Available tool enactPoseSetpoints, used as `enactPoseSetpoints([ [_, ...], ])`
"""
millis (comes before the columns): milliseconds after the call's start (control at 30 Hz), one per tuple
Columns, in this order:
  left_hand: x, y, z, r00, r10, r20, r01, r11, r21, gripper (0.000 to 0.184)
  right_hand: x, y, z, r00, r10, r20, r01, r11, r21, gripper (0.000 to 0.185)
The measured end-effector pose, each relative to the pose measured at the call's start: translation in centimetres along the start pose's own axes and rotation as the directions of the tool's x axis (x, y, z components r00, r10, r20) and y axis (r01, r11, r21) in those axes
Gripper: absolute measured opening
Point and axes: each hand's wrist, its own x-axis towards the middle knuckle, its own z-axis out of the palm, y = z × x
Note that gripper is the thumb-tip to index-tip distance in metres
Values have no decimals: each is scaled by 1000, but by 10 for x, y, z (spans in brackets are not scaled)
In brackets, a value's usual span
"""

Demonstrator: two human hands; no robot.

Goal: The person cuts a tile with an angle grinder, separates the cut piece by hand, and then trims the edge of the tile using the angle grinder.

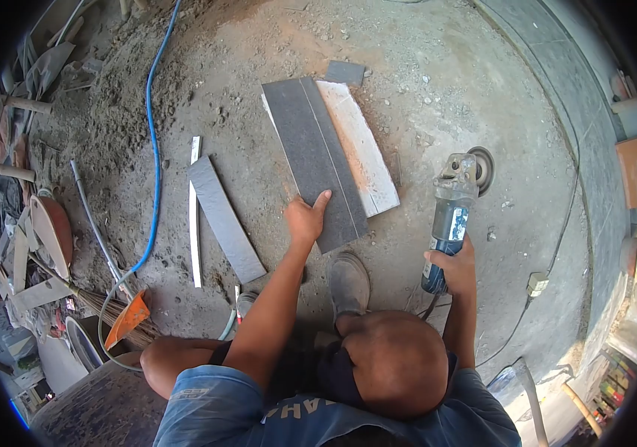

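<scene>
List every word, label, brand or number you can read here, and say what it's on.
"AHA": on the blue shirt; neighbouring letters unclear.
Label on the angle grinder: too small to read.
Print on the left sleeve: too blurred to read.

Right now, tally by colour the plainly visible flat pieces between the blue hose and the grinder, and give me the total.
Grey: 3 (large tile at the left hand, narrow tile, small piece)
White: 2 (board partly covered by the large tile, thin strip)
Total: 5
</scene>
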Motion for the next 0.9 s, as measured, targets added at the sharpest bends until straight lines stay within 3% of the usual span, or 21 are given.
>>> enactPoseSetpoints([
  [133, 3, -12, 6, 1000, 9, -12, -9, 999, -34, 61, -2, 1, 0, 1000, 6, -20, -6, 1000, 1, 52],
  [300, 3, -25, -4, 998, -26, 56, 40, 965, -258, 55, -4, 4, -5, 999, -36, -17, 36, 999, -26, 55],
  [367, 9, -39, -5, 995, -71, 70, 85, 968, -236, 51, -6, 5, -10, 998, -49, -31, 48, 998, -45, 58],
  [467, 8, -38, -3, 1000, 4, 15, 0, 967, -257, 55, -8, 2, -14, 1000, -3, -14, 2, 999, -43, 60],
  [533, 7, -33, 7, 999, 40, -19, -41, 999, -8, 62, -8, 2, -15, 999, -5, -44, 5, 1000, -6, 53],
  [567, 6, -22, 10, 999, 37, -27, -37, 999, -9, 62, -6, 3, -15, 999, -8, -36, 8, 1000, -8, 53],
  [633, 0, 15, 13, 1000, 14, -10, -12, 987, 163, 67, -5, 5, -16, 999, 1, -45, -2, 1000, -21, 53],
  [900, -2, 86, 91, 999, 29, 34, -26, 996, -88, 57, -7, -1, -16, 999, -36, -9, 36, 999, -10, 53],
])
